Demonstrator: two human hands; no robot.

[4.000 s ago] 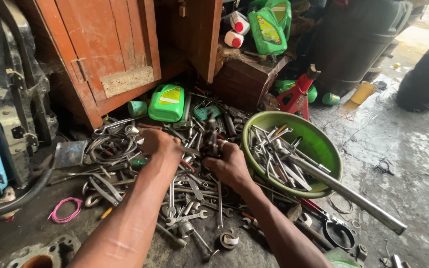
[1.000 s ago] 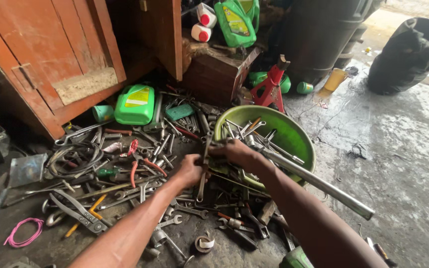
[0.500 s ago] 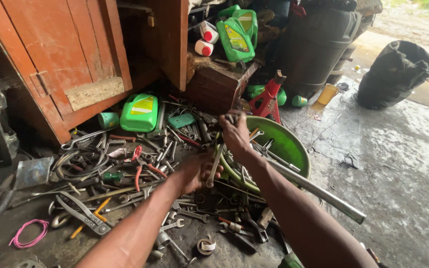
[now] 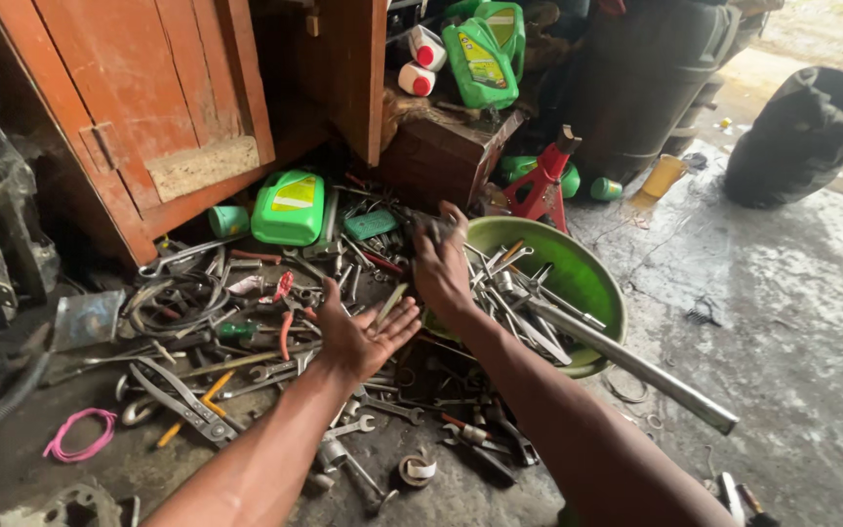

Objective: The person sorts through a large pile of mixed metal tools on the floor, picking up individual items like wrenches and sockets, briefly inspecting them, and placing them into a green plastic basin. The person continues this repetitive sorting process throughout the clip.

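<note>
Fingers (image 4: 394, 322) of left hand (image 4: 358, 337) spread, palm up, w/ a tool (image 4: 389, 303) across fingertips. Right hand (image 4: 441, 268) curled on dark part (image 4: 428, 223), next to green bowl (image 4: 587, 293); grip unclear.

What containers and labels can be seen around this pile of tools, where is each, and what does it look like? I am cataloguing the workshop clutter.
Green jug: flat on the floor by the orange door, rectangular, yellow label.
Upright green jug: on the brown box, yellow-green label.
Two white bottles: left of it, red caps.
Yellow bottle: on the concrete floor, right.
Small green can: left of the flat jug.
</note>
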